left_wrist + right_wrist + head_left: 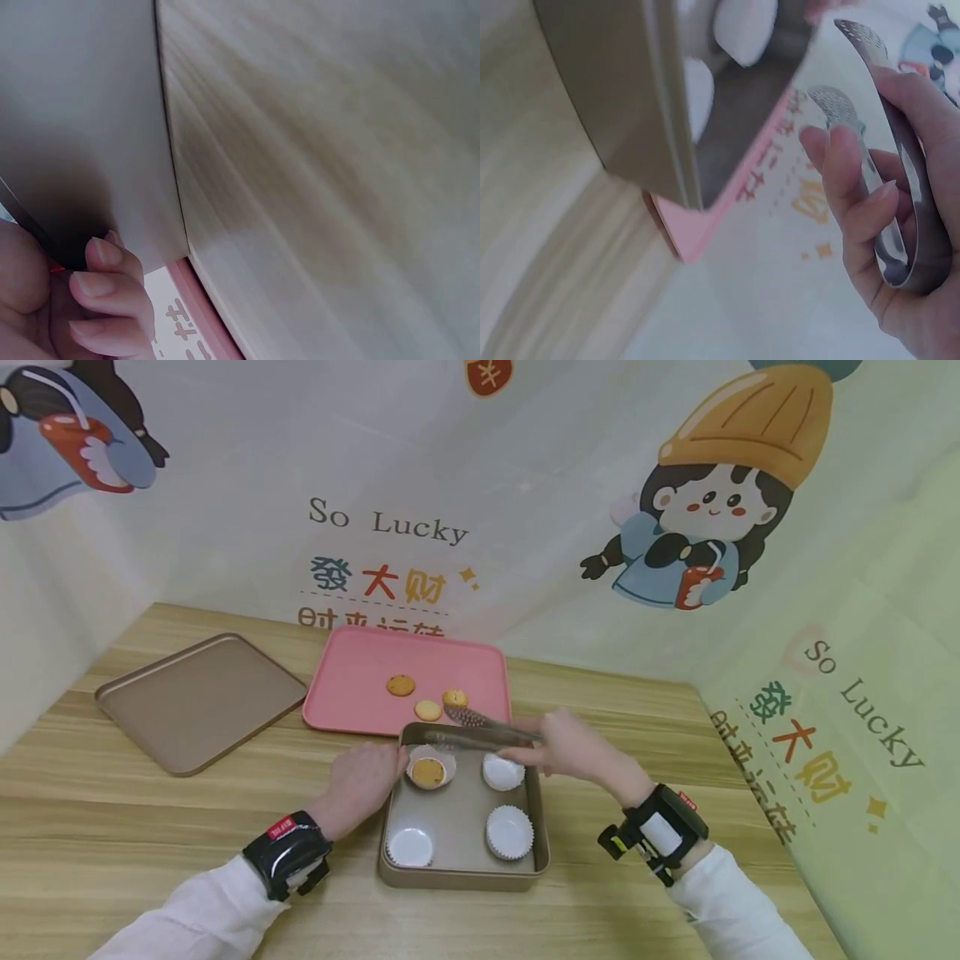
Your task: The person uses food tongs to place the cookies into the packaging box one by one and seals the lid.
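My right hand (566, 745) holds metal tongs (919, 217), their arms apart and nothing between the perforated tips. In the head view the tongs reach over the far side of a deep baking pan (463, 881), one tip close to a cookie (454, 697) on the pink tray (352, 681). My left hand (365, 782) grips the pan's left rim; the left wrist view shows its fingers (112, 292) against the wall. White paper cups stand inside: the back left cup holds a cookie (427, 772), while the front right cup (510, 832) and front left cup (410, 847) hold nothing.
On the pink tray also lie a darker cookie (401, 685) and a pale cookie (427, 710). A flat brown baking tray (202, 702) sits at the left of the wooden table (187, 835). Printed cloth (540, 543) hangs behind the table and along the right.
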`<state>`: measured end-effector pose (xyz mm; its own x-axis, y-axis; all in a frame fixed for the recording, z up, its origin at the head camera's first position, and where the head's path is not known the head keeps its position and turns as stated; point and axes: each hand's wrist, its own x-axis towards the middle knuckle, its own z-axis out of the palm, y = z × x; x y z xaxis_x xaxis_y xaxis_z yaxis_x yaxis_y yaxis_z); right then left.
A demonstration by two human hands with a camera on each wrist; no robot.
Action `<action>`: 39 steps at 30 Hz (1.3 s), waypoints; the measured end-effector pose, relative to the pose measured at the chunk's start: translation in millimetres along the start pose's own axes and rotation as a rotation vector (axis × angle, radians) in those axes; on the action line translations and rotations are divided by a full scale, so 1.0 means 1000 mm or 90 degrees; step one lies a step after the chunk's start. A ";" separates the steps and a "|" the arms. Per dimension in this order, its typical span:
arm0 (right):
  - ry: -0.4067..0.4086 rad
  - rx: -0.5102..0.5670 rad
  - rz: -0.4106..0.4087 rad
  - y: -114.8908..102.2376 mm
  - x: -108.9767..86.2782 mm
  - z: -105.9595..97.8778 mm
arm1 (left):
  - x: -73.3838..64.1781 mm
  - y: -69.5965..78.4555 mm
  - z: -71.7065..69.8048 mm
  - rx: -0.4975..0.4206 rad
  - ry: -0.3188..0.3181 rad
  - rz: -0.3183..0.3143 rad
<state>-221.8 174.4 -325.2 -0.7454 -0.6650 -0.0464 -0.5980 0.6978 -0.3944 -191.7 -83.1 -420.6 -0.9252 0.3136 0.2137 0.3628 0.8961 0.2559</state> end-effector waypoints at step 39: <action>-0.078 -0.067 0.180 0.050 0.086 0.008 | -0.001 0.000 0.002 0.008 0.007 -0.002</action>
<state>-313.9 150.4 -356.1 -0.8489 -0.4635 -0.2540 -0.4039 0.8789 -0.2539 -190.9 -82.8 -422.3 -0.9251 0.3076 0.2228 0.3586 0.9007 0.2453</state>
